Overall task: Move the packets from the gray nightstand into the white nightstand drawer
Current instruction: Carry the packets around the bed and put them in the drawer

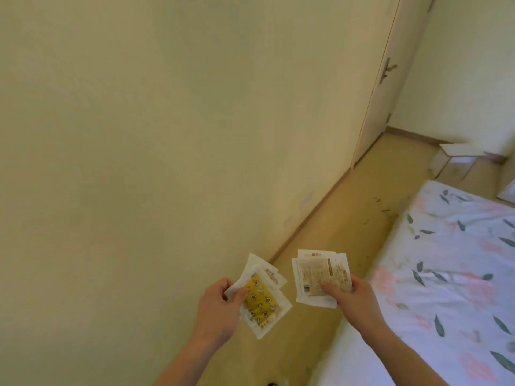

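Note:
My left hand (220, 305) grips a fan of white packets (263, 298); the top one has a yellow patterned front. My right hand (354, 295) holds a second stack of white packets (315, 271), printed back side up, with the thumb pressed on top. Both stacks hang in the air above the floor strip between the wall and the bed. Neither nightstand is in view.
A cream wall (167, 135) fills the left. A bed with a floral sheet (446, 274) lies at the right. A narrow wooden floor strip (348, 215) runs between them toward a wardrobe door (390, 79) and an open cardboard box (457, 160).

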